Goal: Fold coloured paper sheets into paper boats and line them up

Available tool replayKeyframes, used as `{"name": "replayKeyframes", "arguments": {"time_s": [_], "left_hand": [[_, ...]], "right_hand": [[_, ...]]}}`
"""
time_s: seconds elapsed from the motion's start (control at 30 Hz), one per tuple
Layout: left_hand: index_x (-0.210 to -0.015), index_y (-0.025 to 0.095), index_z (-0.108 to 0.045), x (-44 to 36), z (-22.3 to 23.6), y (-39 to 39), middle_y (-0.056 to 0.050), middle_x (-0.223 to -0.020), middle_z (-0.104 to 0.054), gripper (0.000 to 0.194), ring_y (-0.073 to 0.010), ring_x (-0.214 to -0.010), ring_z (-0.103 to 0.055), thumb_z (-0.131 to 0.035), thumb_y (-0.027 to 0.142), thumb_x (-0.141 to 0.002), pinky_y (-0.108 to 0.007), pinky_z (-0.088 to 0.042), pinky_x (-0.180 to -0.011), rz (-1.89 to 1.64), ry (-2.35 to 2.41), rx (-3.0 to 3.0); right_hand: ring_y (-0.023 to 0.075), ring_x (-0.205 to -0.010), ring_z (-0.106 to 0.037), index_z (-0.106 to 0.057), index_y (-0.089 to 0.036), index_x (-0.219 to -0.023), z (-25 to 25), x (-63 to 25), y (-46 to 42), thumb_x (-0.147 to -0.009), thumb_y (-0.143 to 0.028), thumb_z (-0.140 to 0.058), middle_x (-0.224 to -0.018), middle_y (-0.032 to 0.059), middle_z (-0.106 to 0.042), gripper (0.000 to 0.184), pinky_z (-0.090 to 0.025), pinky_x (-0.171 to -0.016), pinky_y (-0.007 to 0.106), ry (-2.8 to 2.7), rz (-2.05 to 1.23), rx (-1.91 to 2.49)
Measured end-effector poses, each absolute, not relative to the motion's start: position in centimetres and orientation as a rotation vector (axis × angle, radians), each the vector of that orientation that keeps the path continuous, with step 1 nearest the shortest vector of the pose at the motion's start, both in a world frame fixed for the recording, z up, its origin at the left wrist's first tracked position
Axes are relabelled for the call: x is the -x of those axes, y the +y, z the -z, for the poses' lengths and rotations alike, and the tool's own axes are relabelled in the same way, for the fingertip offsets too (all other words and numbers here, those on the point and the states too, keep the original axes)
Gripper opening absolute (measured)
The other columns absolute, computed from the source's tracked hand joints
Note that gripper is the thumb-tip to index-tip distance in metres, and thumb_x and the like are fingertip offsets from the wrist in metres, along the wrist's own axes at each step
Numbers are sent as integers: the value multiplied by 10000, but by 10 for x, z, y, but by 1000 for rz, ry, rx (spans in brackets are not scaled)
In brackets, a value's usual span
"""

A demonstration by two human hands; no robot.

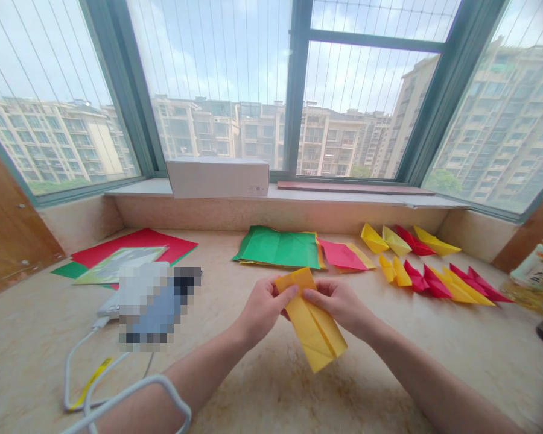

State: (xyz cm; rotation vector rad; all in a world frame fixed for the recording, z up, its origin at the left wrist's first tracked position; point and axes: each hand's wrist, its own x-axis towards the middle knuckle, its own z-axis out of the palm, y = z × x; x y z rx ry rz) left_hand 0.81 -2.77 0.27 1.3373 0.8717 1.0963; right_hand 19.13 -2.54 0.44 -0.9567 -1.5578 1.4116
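Between my two hands is a folded sheet of yellow paper (314, 328), a long strip with folds running along its length, held above the counter. My left hand (266, 307) pinches its far left edge, thumb on top. My right hand (332, 298) grips the far right edge, its thumb also on the upper face. The fingers under the paper are partly hidden. Just beyond my hands lie a stack of creased green paper (280, 247) with yellow beneath it, and a pink-red sheet (341, 256) over another yellow one.
Folded paper boats (434, 241) in yellow and red stand in rows at the right. Red sheets (140, 247), a pixelated device (154, 307) and a white cable (70, 361) are at the left. A white box (217, 179) sits on the sill; a bottle (536, 274) stands far right.
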Motion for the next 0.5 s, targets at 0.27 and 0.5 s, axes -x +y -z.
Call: {"name": "replayKeyframes", "arguments": {"time_s": [0.27, 0.5], "left_hand": [[-822, 120, -631, -5, -3, -25, -30, -692, -673, 337, -143, -577, -622, -704, 446, -773, -219, -509, -473, -1254, 1005, -1385], [-904, 115, -669, -1, -4, -23, -50, -769, -691, 357, -150, -621, -633, -720, 436, -755, -234, -553, -479, -1203, 993, -1469]], "right_hand": [[212, -857, -672, -636, -190, -1124, -3, -188, -28, -700, -482, -790, -991, 64, -713, 538, -507, -736, 301, -1610, -1584, 807], [153, -684, -596, -654, -163, -960, 2, -198, -19, -710, -360, -775, -803, 1, -670, 340, -433, -593, 239, -1701, -1368, 982]]}}
